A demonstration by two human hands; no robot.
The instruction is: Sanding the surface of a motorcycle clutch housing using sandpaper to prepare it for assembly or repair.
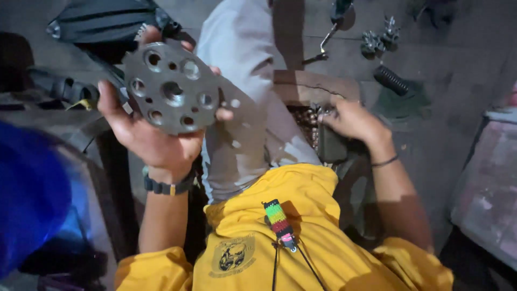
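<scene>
My left hand (145, 134) holds up a round grey metal plate (171, 86) with a centre hole and several smaller holes around it, palm toward me, fingers curled behind its rim. My right hand (353, 121) reaches down into a dark box (329, 146) of small metal parts (309, 123) on the ground, fingers among them; what it grips is hidden. A dark wristband sits on my left wrist and a thin black band on the right. My grey trouser leg (247, 108) lies between the hands.
A screwdriver-like tool (329, 32), small metal fittings (379, 39) and a black ribbed grip (391, 80) lie on the concrete floor ahead. A dark bag (102, 21) is at upper left, a blue object (32, 199) at lower left, a cloth-covered surface (487, 188) at right.
</scene>
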